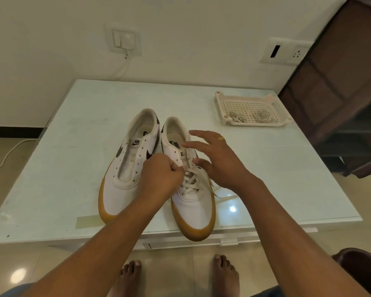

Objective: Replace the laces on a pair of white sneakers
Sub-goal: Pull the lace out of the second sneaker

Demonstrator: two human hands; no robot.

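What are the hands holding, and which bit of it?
The left hand pinches the white lace at its topmost laced crossing on the half-laced sneaker. The right hand hovers open above the sneaker, holding nothing.

The surface (62,157) is shiny glass. The sneakers (120,194) look like white cloth with rubbery soles (191,232). The tray (255,124) is plastic.

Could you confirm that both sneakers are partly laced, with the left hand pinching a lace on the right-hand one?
Not quite: the head view shows only the right-hand sneaker partly laced; the other sneaker has bare eyelets. The left hand does pinch a lace on the right-hand one.
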